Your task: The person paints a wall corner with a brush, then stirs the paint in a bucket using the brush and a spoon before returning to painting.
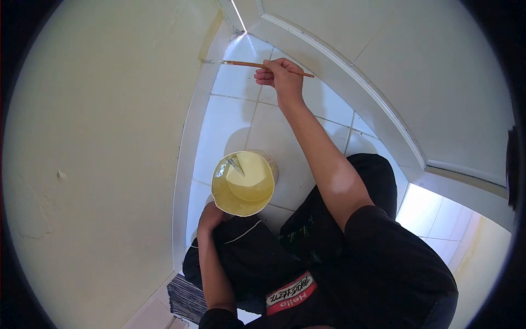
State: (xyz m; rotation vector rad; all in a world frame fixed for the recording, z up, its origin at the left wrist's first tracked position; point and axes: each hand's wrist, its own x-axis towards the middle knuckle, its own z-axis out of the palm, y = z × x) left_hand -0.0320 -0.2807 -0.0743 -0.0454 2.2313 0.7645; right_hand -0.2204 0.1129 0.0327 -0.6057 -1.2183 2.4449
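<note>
My right hand [282, 77] pinches the wooden handle of a thin paintbrush [246, 64]. The brush's bristle end touches the lower edge of the cream wall [109, 126], just above the white baseboard, beside a darker yellow strip of paint. Near my knees is a round bucket [263, 204] with pale yellow paint inside and another brush or tool [235, 165] leaning in it. My left hand [211, 216] is at the bucket's near left side; its fingers are mostly hidden behind the bucket and against the dark trousers.
White floor tiles [274, 126] lie between the wall and a white panelled door [427, 82] on the right. The baseboard [189, 142] runs along the left wall. A striped grey mat [186, 299] lies at the lower left. Light falls through a gap by the door's far edge.
</note>
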